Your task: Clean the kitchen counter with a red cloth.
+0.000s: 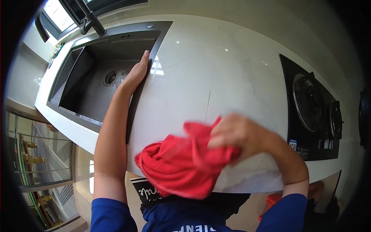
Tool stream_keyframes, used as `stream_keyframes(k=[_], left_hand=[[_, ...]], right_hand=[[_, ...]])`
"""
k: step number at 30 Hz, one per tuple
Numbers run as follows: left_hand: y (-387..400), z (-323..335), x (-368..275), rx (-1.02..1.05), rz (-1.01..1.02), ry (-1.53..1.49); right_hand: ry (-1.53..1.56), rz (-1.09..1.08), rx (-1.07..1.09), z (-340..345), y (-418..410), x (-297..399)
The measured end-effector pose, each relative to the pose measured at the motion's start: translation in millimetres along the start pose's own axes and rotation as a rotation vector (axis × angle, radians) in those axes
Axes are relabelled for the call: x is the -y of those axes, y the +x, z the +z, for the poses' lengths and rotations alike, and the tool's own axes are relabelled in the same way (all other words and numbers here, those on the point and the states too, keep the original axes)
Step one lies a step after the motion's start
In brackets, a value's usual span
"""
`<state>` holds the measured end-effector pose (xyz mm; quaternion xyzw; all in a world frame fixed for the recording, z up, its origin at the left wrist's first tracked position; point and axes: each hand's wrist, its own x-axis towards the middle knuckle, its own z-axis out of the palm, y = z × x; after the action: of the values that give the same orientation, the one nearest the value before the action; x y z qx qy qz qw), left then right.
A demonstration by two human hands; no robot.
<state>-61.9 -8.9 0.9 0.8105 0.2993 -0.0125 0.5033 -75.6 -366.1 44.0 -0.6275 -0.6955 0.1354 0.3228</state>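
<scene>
A bunched red cloth (185, 165) is gripped in my right hand (234, 136), which is blurred. The cloth lies over the near edge of the white countertop (185, 95), partly over the front of my clothes. My left hand (139, 69) rests on the right rim of the dark sink (95, 84), thumb pointing away from me and palm toward the basin; it holds nothing that I can see. Water drops show near the drain (110, 78) at the sink's bottom.
A black faucet (94, 24) rises behind the sink. To the right, a black cooktop (313, 145) carries a pan with a glass lid (307, 101). Glass-fronted cabinets (43, 156) are at the lower left. Part of a red object (272, 201) shows below the counter.
</scene>
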Motion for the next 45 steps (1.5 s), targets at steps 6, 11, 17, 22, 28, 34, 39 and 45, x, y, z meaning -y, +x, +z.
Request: stream_keyframes(k=[6, 11, 17, 22, 28, 34, 39, 45], left_hand=[[1, 0, -1, 0.002, -0.004, 0.002], [2, -1, 1, -0.021, 0.032, 0.011], [8, -5, 4, -0.011, 0.037, 0.030], [-2, 1, -3, -0.010, -0.004, 0.053], [-4, 1, -3, -0.021, 0.008, 0.089], [3, -4, 0, 0.006, -0.026, 0.076], [4, -2, -1, 0.007, -0.026, 0.092], [2, -5, 0, 0.011, -0.022, 0.075]], right_hand=[[-0.485, 0.741, -0.631, -56, -39, -51], [-0.539, 0.944, -0.820, -50, -37, -58], [0.160, 0.479, -0.341, -10, -12, -8], [0.157, 0.050, 0.010, 23, 4, 23], [-0.054, 0.235, -0.051, -19, -14, -4], [-0.503, 1.027, -0.728, -75, -60, -60], [-0.694, 1.191, -0.765, -81, -71, -74], [-0.347, 0.724, -0.632, -49, -43, -45]])
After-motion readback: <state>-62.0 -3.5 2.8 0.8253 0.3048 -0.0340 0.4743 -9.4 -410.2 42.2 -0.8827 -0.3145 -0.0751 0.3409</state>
